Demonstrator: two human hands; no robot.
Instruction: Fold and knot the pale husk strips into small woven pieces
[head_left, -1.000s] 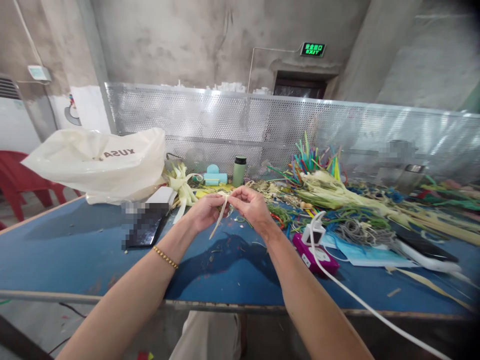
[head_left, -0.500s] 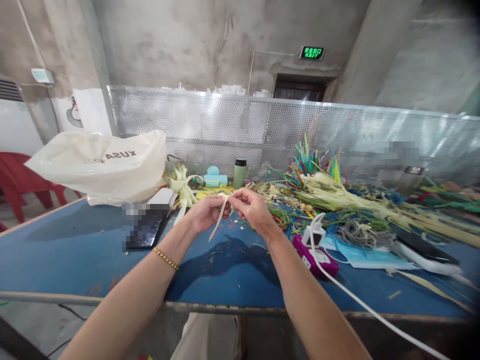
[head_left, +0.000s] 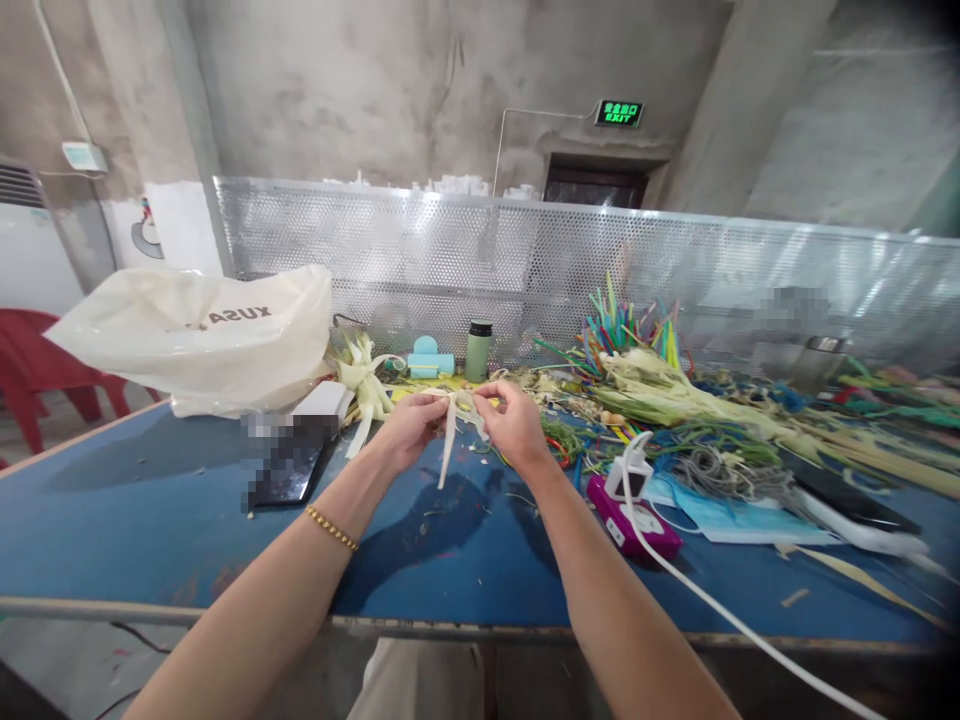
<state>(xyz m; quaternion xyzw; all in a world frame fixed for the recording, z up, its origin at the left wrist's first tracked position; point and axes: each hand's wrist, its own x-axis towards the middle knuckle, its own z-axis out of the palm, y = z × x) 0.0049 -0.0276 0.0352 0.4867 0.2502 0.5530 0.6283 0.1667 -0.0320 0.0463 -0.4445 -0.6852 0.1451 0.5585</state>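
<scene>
The left hand (head_left: pixel 412 430) and right hand (head_left: pixel 517 428) cover parts of a pale husk-like strip (head_left: pixel 447 450), and how it bends at the top is too small to make out. Blurred squares mask part of the dark-screened device (head_left: pixel 304 482). The white plastic bag (head_left: pixel 202 350) and black-capped green bottle (head_left: pixel 478 358) conceal their contents. Both hands pinch the strip above the blue bench (head_left: pixel 247 555); its flat, narrow, cream-coloured tail hangs down between them.

From here I see a blue table (head_left: pixel 112 520), a white plastic bag (head_left: pixel 202 345) and black flat device (head_left: pixel 298 478) on its left. Toward the right I make out a purple socket block (head_left: pixel 649 522).
</scene>
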